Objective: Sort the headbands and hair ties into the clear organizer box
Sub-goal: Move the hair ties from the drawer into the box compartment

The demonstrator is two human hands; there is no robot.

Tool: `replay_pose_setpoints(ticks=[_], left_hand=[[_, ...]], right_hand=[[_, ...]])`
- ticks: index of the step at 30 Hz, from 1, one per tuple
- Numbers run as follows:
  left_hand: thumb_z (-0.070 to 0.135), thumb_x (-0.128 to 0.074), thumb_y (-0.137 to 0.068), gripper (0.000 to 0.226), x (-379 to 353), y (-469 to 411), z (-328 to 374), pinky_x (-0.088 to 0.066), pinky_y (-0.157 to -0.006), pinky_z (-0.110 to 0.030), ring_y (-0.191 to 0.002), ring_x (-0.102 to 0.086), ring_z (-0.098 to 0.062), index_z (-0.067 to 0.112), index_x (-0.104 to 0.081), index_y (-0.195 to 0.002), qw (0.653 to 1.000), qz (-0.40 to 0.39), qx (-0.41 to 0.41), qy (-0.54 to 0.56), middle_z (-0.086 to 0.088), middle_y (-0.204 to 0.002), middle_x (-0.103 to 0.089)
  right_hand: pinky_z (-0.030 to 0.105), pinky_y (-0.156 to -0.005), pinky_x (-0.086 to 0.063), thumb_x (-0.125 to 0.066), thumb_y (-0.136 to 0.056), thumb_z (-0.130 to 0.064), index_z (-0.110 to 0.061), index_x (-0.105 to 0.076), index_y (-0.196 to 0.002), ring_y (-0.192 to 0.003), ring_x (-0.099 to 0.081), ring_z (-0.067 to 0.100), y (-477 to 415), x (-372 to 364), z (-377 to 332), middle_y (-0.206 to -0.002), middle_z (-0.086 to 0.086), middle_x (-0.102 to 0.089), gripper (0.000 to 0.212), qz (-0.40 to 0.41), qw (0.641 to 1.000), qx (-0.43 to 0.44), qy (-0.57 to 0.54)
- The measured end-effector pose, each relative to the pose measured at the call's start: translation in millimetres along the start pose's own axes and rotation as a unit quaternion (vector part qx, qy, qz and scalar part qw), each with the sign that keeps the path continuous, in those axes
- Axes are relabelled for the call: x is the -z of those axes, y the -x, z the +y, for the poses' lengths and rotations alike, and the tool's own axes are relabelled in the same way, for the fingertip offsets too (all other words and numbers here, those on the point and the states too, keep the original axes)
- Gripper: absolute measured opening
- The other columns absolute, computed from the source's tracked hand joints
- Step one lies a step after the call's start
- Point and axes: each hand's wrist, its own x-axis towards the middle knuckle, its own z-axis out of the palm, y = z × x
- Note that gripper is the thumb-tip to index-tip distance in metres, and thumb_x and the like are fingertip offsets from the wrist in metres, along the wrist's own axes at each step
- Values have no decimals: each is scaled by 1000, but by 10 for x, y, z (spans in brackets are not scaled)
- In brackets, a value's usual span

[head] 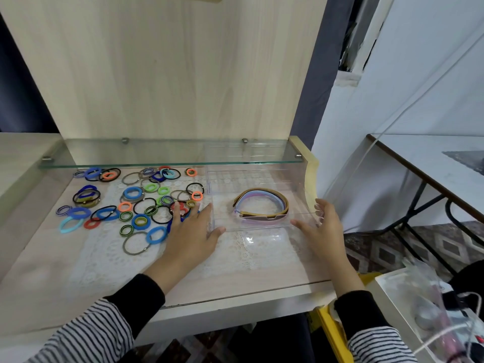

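A clear organizer box sits on the wooden desk, right of centre. Several headbands, tan, blue and pink, lie curved inside its middle compartment. Many coloured hair ties are scattered over the lace mat to the left. My left hand rests flat against the box's left side, fingers spread, thumb at the front wall. My right hand presses the box's right side, fingers apart. Neither hand holds a tie or a headband.
A glass shelf hangs low over the back of the desk, above the ties and the box's rear. A lace mat lies under the box. A white table and a plastic bag stand to the right.
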Motion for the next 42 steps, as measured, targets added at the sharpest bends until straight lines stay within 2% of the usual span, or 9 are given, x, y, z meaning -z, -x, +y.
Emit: replay_pose_setpoints(ticks=[3,8,15,21,27,32,35,38,42], left_hand=[[53,-39,-98,68,79,25,42,23,-113,-37,-150,-7,-17,19,-20,-154,1000,16,6,11,-2,-159,-26],[56,-40,-96,68,126,-56,-4,19,-119,-40,-145,-28,-15,19,-27,-152,999,51,-15,13,-6,-157,-32],[51,-40,-99,65,278,-69,93,19,-115,-36,-149,-11,-20,20,-23,-153,999,44,4,26,-5,-159,-27],[50,-40,-99,63,333,-57,128,16,-117,-35,-150,-8,-19,21,-24,-153,998,52,12,42,-4,-159,-28],[48,-42,-99,62,345,-87,136,11,-119,-36,-149,-14,-21,20,-27,-152,995,64,19,68,-7,-156,-33],[47,-42,-99,60,333,-68,168,4,-119,-36,-148,-12,-25,23,-26,-152,992,72,36,93,-3,-157,-31],[51,-44,-97,62,271,-96,103,3,-120,-37,-149,-4,-27,24,-30,-151,991,72,42,102,-2,-156,-33],[50,-47,-96,62,248,-102,107,4,-120,-34,-149,-9,-22,22,-33,-150,990,81,31,114,-2,-156,-35],[49,-49,-96,63,201,-135,102,-3,-120,-37,-149,-7,-24,23,-31,-150,987,83,39,133,-1,-156,-34]], right_hand=[[38,-96,-45,-82,-68,-35,-17,-44,-130,-114,-49,19,-27,12,-24,-127,1,-52,75,11,1000,13,-9],[28,-90,-41,-82,-68,-34,-15,-44,-130,-113,-51,19,-113,22,-67,-126,2,-54,75,21,999,25,-11],[23,-87,-37,-83,-68,-35,-15,-43,-129,-108,-49,14,-203,33,-134,-127,2,-53,75,20,999,34,-21],[24,-89,-38,-81,-68,-41,-17,-42,-130,-113,-51,17,-215,28,-133,-127,2,-54,77,24,999,30,-24],[23,-90,-38,-81,-66,-42,-16,-43,-130,-114,-50,17,-275,25,-164,-128,2,-53,79,27,999,36,-30],[24,-93,-38,-82,-69,-34,-16,-45,-127,-112,-50,12,-255,51,-186,-123,-4,-54,71,49,997,51,-40],[24,-91,-38,-82,-69,-35,-17,-46,-126,-114,-51,14,-258,21,-154,-123,-3,-55,70,48,997,43,-40],[24,-92,-40,-82,-68,-39,-17,-47,-126,-115,-52,16,-281,-23,-107,-124,-1,-56,71,48,997,35,-39],[24,-91,-39,-82,-68,-39,-17,-47,-126,-111,-50,12,-322,-59,-85,-119,-8,-53,71,49,997,31,-42]])
